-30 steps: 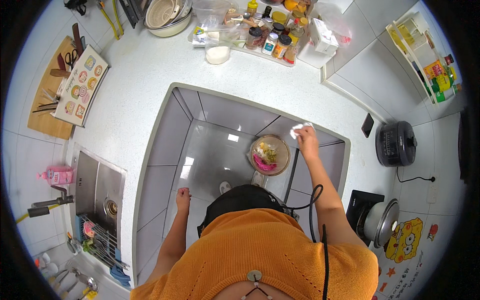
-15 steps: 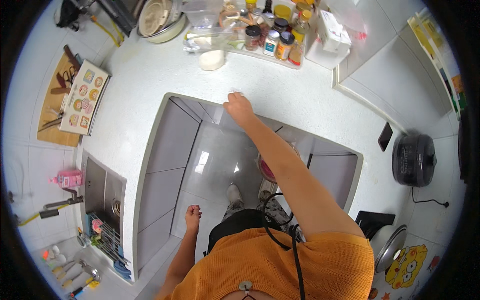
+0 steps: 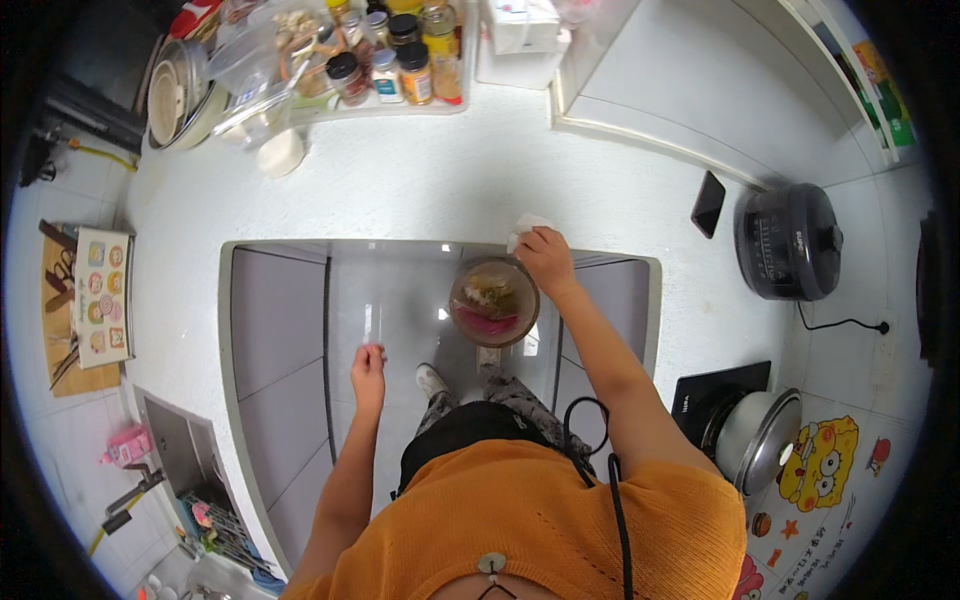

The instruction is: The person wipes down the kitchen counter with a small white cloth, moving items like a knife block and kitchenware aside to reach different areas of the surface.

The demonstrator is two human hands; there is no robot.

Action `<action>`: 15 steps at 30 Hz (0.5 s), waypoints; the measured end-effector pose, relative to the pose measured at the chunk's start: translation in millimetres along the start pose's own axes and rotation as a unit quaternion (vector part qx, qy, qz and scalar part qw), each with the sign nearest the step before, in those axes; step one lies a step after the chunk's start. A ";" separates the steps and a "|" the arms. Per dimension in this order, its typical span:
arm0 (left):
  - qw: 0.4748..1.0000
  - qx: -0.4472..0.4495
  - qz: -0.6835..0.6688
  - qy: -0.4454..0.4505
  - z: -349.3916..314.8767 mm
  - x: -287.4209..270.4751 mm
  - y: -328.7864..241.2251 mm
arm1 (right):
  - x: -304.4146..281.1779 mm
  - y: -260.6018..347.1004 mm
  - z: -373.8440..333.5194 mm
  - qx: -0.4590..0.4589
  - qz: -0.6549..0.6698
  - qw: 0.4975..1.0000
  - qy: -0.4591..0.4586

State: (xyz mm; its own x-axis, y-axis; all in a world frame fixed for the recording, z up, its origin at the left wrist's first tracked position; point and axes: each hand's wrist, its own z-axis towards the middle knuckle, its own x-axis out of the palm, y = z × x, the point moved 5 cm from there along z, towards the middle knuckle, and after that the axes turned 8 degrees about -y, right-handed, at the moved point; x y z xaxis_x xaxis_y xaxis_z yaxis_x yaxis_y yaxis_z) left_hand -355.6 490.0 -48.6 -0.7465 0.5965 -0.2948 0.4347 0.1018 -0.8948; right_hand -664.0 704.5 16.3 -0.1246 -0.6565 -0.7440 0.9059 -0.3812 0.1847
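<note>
My right hand is at the inner front edge of the white countertop, its fingers closed on a crumpled white tissue that rests against the surface. Off to the left, my left hand hangs over the floor, away from the counter, fingers curled in and nothing visible in them. Below and just left of the right hand, a round waste bin stands on the floor with brownish and pink refuse inside.
Spice jars crowd a tray at the back, beside a white round object and stacked bowls. A phone, a dark electric cooker and a lidded pot are on the right. The sink is at left.
My view has turned and shifted to the right. The right hand has moved rightward along the counter edge, with the tissue now showing. The bin has come into fuller view.
</note>
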 end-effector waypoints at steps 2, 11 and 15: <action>0.998 0.065 -0.014 0.007 27.8 35.1 -43.3 | -18.0 -27.6 -22.5 0.025 -0.007 0.999 0.037; 0.987 0.154 -0.015 0.033 59.1 161.0 -124.4 | -135.5 -129.1 -85.4 0.256 -0.026 0.965 0.043; 0.974 0.205 0.088 0.028 46.3 185.7 -142.9 | -135.9 -130.4 -56.0 0.382 0.068 0.921 -0.024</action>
